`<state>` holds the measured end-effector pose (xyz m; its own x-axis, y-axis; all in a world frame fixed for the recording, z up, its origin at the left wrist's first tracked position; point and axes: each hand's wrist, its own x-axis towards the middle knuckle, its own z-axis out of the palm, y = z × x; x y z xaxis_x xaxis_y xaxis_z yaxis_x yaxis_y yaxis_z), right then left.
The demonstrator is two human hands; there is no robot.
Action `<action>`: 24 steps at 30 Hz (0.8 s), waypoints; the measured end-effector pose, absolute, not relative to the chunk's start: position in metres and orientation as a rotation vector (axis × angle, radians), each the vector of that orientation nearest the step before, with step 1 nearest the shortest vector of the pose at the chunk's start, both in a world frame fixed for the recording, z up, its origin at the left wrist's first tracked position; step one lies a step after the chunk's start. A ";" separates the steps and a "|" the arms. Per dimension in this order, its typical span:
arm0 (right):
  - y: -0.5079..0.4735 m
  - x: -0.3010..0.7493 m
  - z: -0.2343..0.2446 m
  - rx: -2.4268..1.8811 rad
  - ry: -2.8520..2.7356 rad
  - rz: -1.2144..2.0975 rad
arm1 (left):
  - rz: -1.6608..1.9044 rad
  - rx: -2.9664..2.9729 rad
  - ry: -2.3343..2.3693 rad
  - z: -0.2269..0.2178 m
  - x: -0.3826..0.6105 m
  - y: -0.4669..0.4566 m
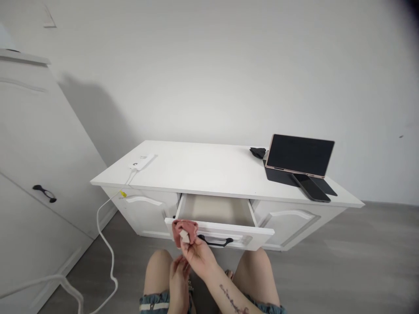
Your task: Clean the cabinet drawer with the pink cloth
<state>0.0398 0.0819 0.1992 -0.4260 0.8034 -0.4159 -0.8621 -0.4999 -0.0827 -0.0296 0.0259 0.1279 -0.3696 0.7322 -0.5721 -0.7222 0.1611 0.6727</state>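
Note:
My right hand [196, 255] pinches a small pink folded cloth [185, 229] with a white tag, holding it up against the front edge of the open drawer [225, 233]. The forearm behind it bears a tattoo. My left hand [179, 274] sits just below, between my bare knees, with its fingers stretched up towards the right hand and nothing in them. The drawer belongs to a low white cabinet [212, 168], has a black handle [218, 242], and its inside looks bare.
On the cabinet top a dark tablet [299, 155] stands on its case beside a phone [310, 187] and a small black object [258, 151]. A white charger [141, 162] trails a cable to the floor. A white wardrobe [36, 174] stands at the left.

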 end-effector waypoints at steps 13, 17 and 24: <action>0.049 0.201 0.206 -0.561 -0.055 1.653 | 1.200 0.190 0.756 0.181 0.028 0.062; 0.041 0.242 0.211 -0.462 0.260 1.694 | 1.213 0.115 0.843 0.176 0.031 0.066; 0.036 0.262 0.185 -0.666 0.256 1.636 | 1.243 0.127 0.898 0.168 0.037 0.066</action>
